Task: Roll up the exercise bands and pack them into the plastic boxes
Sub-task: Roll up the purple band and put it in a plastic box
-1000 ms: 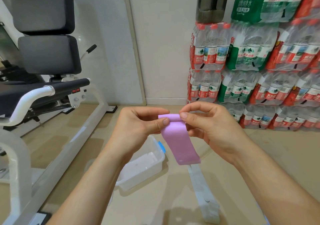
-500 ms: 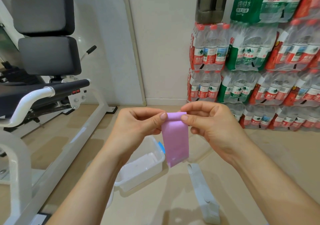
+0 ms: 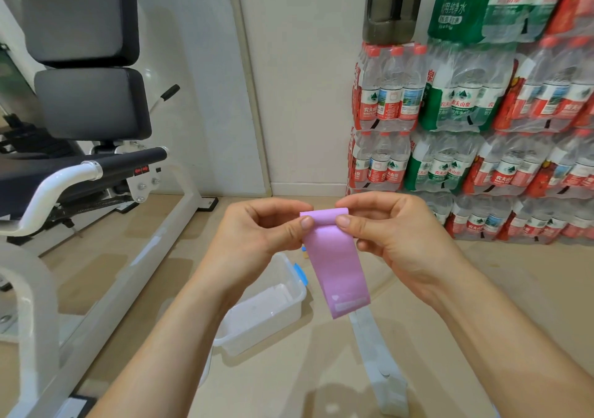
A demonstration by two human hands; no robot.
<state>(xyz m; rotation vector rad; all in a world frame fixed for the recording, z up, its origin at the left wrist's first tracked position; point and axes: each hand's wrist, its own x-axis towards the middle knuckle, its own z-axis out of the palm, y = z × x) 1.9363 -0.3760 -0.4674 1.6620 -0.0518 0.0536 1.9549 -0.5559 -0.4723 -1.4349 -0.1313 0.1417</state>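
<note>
Rolling is the step in hand. I have the pink band [image 3: 334, 263] held up in the air between both hands. Its top edge is turned over into a small tight roll and the rest hangs free, with the lower end dangling above the floor. My left hand [image 3: 257, 234] pinches the roll's left end between thumb and fingers, and my right hand [image 3: 395, 237] pinches the right end the same way, so both are clamped on the band.

Most of the length is not yet wound, so I judge this band's roll barely begun. The next move calls for walking the roll downward with the thumbs, keeping the side edges in line and the pinch firm. The thin, stretchy strip looks likely to spring open.

Below my left hand a clear plastic box [image 3: 266, 314] with a blue latch [image 3: 301, 273] sits open on the floor. I see only its pale bottom and no band inside. A grey band [image 3: 376, 359] lies flat on the floor just beside it, unpacked.
</note>
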